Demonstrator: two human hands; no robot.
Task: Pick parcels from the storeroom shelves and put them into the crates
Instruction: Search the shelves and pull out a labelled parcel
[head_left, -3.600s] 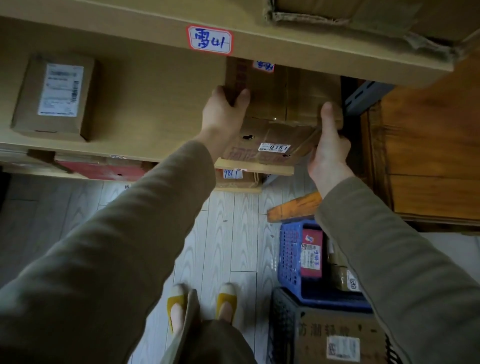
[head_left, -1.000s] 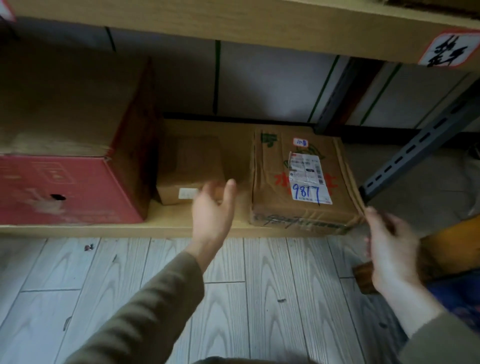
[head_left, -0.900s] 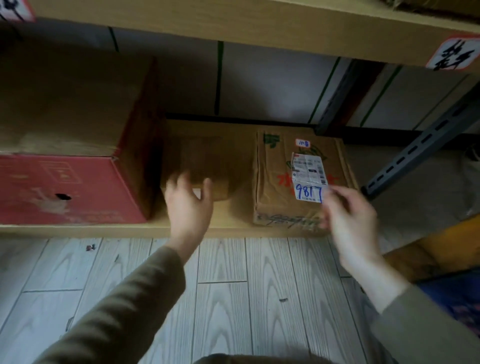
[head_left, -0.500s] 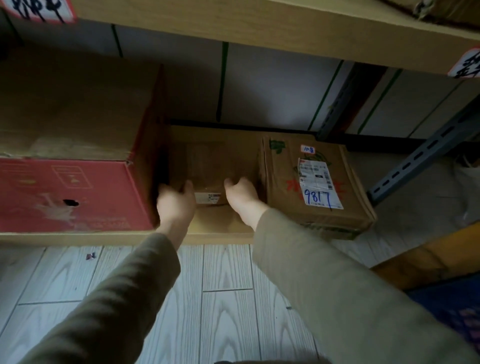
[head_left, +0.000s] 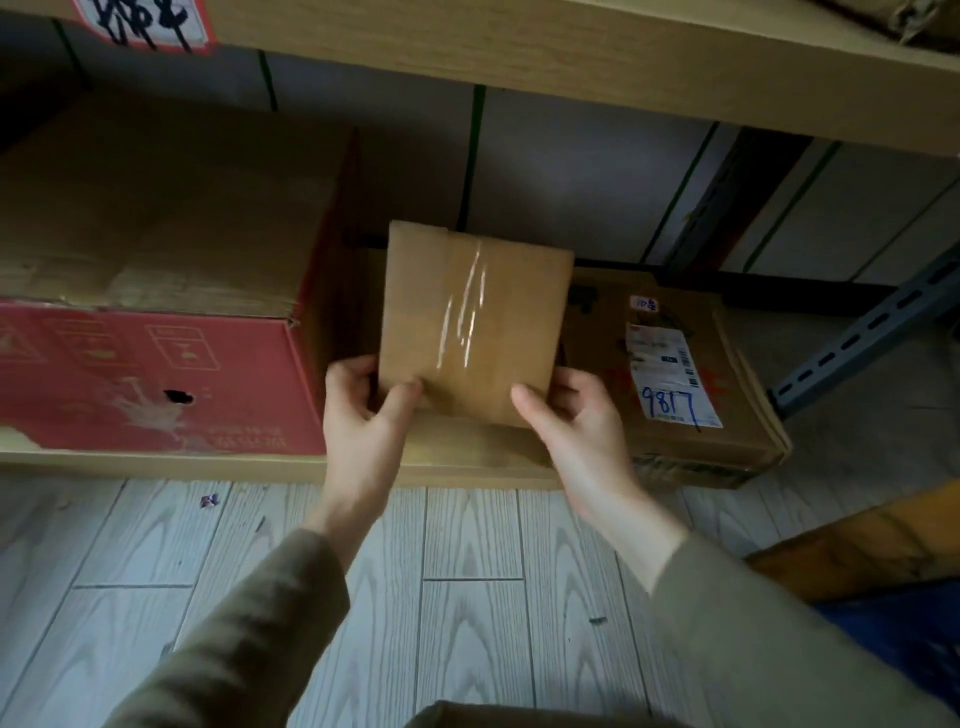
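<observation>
Both hands are on the small taped cardboard parcel (head_left: 470, 322), left hand (head_left: 363, 421) and right hand (head_left: 569, 415) clamping its lower corners, tilted up above the bottom shelf (head_left: 156, 460) between the red carton (head_left: 150, 374) and the 9817 box (head_left: 670, 374). Pick step underway; next, carry it clear to a crate.

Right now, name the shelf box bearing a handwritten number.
The brown box at the right: blue 9817 on its white label. The red-fronted box shows none.

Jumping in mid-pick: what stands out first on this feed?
The small taped parcel at centre, tilted up off the low shelf and held by the left hand and right hand. A big red-fronted box sits left; a carton marked 9817 sits right.
</observation>
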